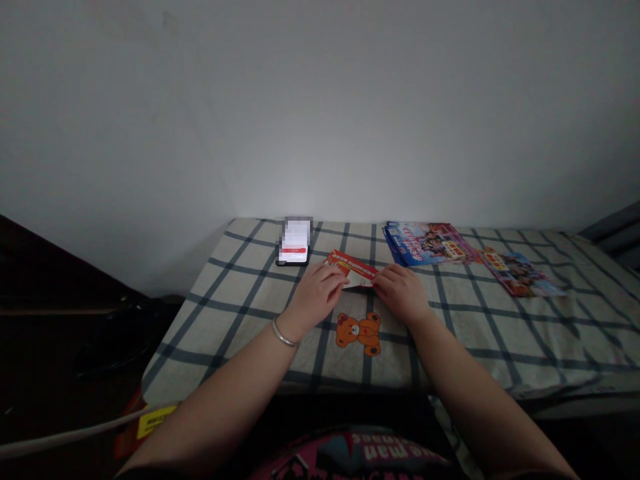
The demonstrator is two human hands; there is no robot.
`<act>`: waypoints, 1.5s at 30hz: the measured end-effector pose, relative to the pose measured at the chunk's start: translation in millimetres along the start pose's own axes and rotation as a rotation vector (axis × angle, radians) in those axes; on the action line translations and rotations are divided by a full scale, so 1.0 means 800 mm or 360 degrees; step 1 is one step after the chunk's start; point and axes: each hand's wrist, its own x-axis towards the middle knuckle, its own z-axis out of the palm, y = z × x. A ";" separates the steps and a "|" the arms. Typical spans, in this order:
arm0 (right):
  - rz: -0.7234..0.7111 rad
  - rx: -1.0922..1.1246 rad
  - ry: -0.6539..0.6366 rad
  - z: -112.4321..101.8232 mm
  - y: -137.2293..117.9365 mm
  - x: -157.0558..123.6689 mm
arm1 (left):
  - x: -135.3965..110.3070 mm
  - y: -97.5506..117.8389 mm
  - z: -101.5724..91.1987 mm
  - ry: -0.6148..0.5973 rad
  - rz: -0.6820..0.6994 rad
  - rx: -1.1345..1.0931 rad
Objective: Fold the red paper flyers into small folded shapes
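A red and white printed leaflet [359, 271] is between my two hands, low over the checked cloth, and looks partly folded. My left hand [320, 290], with a silver bangle at the wrist, pinches its left side. At its right end, the fingers of my right hand [400, 290] are closed on the edge. An orange teddy bear picture [359, 332] lies flat on the cloth just in front of the hands. Whether the leaflet touches the cloth is hard to tell.
A phone with a lit screen [295, 241] lies behind my left hand. To the right are a stack of colourful flyers [425, 241] and another flyer pile [520, 272]. The checked cloth [235, 293] meets a white wall [320, 120]. A dark bag [125, 333] sits lower left.
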 end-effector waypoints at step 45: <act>0.0394 0.0336 -0.0035 0.027 -0.003 0.009 | -0.003 0.023 0.007 -0.0517 0.0134 0.0269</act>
